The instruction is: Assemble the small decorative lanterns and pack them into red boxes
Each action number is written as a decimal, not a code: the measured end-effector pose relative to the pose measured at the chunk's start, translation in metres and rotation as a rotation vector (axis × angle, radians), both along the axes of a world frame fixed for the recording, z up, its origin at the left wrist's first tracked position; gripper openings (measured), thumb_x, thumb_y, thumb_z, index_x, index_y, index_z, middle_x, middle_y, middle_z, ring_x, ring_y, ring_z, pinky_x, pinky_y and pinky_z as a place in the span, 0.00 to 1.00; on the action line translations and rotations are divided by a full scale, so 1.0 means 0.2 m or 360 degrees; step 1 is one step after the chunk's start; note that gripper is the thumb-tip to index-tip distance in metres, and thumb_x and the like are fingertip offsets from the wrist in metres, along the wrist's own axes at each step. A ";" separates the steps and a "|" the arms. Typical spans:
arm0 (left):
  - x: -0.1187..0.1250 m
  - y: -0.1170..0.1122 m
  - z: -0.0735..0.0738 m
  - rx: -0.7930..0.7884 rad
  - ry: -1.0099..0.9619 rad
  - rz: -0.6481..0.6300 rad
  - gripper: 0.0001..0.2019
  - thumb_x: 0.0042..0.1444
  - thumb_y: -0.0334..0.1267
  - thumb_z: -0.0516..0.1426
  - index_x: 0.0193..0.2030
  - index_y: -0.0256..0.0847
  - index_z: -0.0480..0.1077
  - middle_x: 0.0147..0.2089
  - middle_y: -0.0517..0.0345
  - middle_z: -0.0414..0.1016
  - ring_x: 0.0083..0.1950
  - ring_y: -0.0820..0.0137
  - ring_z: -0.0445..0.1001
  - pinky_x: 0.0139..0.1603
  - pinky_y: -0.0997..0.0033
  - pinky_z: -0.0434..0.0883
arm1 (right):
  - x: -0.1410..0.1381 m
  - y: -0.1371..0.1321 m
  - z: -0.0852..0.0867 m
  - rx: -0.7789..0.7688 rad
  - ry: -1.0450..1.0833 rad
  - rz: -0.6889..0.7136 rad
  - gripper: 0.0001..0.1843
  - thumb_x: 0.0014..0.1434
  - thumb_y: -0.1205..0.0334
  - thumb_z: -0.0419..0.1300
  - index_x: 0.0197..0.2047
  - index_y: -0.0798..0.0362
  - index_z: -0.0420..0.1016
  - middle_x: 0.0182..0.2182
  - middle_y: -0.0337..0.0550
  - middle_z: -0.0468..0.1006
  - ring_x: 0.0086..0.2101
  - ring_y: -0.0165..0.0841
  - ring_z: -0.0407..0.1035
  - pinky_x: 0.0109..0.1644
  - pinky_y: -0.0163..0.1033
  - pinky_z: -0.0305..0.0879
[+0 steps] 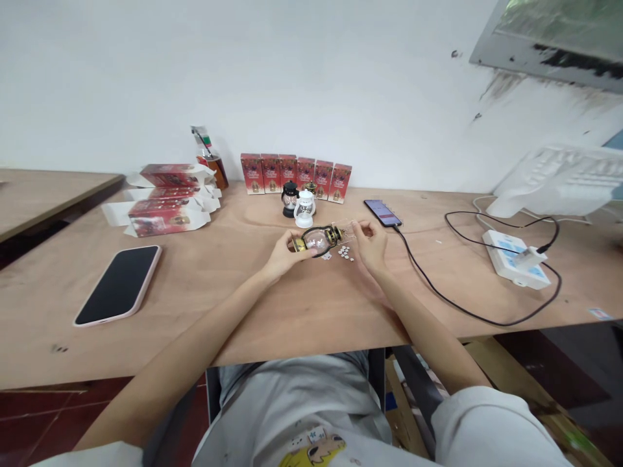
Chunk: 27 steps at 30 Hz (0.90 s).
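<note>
bulbous lantern (318, 240) in left hand (283, 257), round discs (344, 250), wooden table (296, 311)

Behind the held lantern (317, 242) stand other lanterns (305, 211), then upright boxes (304, 172).

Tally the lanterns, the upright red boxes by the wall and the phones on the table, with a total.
Lanterns: 4 (one in hand, one black, one white, one mostly hidden behind the white one)
Upright red boxes: 6
Phones: 2 (one at the left, one on a black cable)
Total: 12
</note>
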<state>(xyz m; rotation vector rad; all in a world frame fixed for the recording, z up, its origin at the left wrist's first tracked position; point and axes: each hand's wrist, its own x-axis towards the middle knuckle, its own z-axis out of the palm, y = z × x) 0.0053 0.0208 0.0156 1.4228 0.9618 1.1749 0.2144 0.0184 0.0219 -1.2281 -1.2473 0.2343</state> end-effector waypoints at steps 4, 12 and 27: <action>-0.01 -0.02 -0.03 0.0287 0.0428 0.0004 0.28 0.32 0.38 0.69 0.43 0.41 0.65 0.40 0.56 0.75 0.41 0.64 0.74 0.42 0.66 0.69 | -0.02 -0.06 0.03 0.0241 -0.0173 0.0031 0.13 0.56 0.53 0.59 0.24 0.51 0.67 0.29 0.41 0.72 0.36 0.34 0.68 0.44 0.40 0.64; -0.03 -0.02 -0.04 0.0459 0.0601 0.0208 0.23 0.38 0.41 0.67 0.42 0.43 0.65 0.38 0.57 0.77 0.37 0.63 0.75 0.39 0.67 0.68 | -0.16 -0.19 -0.02 0.0668 -0.1232 0.0514 0.06 0.56 0.57 0.63 0.30 0.47 0.75 0.36 0.41 0.77 0.38 0.33 0.69 0.46 0.44 0.61; 0.02 -0.05 -0.12 0.0489 0.0645 -0.0162 0.26 0.42 0.48 0.65 0.37 0.43 0.53 0.37 0.60 0.68 0.37 0.67 0.72 0.34 0.69 0.69 | -0.19 -0.16 -0.08 -0.0051 -0.0510 0.0777 0.46 0.51 0.50 0.65 0.67 0.47 0.46 0.57 0.51 0.65 0.54 0.42 0.65 0.57 0.51 0.63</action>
